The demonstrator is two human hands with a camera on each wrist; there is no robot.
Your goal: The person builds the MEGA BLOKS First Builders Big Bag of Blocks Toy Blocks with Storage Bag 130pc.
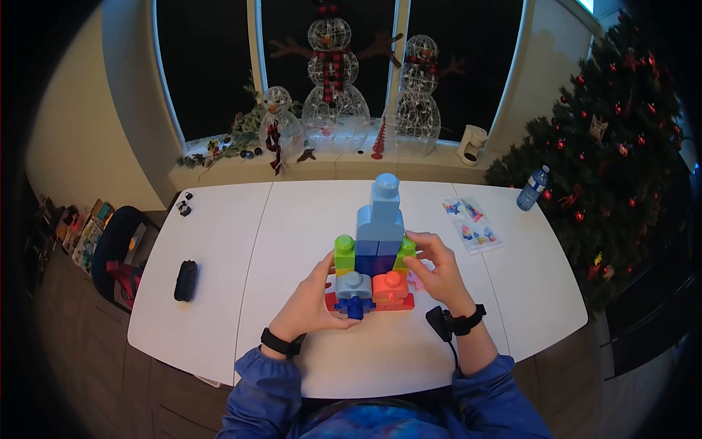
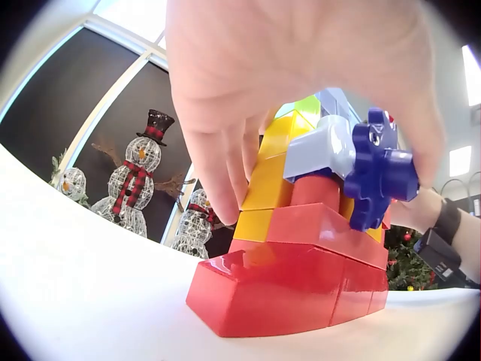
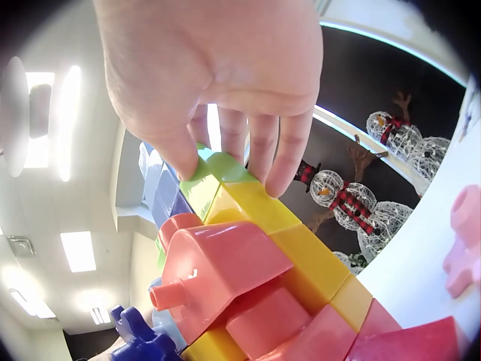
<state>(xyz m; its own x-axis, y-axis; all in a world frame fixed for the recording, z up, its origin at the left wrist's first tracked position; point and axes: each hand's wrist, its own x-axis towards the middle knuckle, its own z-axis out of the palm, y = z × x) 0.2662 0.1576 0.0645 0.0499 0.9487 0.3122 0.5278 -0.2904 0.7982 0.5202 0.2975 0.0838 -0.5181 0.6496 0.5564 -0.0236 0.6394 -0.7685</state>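
Observation:
A tower of toy building blocks [image 1: 379, 233] stands upright on the table, light blue on top over darker blue, with green blocks at both sides. My left hand [image 1: 303, 301] grips its lower left side, thumb at the dark blue gear block [image 2: 379, 177] and fingers along the yellow blocks [image 2: 269, 180]. My right hand [image 1: 441, 272] pinches the right green block [image 3: 218, 167] between thumb and fingers. In front, a grey-blue block [image 1: 354, 282] and a coral block [image 1: 390, 286] sit over the red base [image 2: 278, 289]. A pink gear-like piece [image 3: 464, 241] lies beside the tower.
On the white table [image 1: 307, 212] are a black case [image 1: 186, 281] at left, a picture sheet [image 1: 473, 224] and a water bottle [image 1: 533, 188] at right. Wire snowmen [image 1: 333, 88] line the windowsill, and a decorated tree [image 1: 596, 146] stands at right.

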